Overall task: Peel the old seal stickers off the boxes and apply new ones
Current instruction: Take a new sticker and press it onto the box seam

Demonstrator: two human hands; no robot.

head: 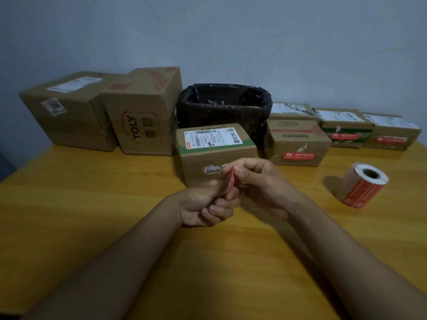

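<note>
Head: left hand [205,204], right hand [258,181] pinch red sticker [231,182].

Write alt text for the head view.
Both hands, left hand and right hand, pinch a peeled red sticker before a small box with torn residue. More boxes, a black-lined bin and a sticker roll sit on the wooden table.

Both hands [231,192] pinch a red sticker [231,182] before a box [217,153]
</note>
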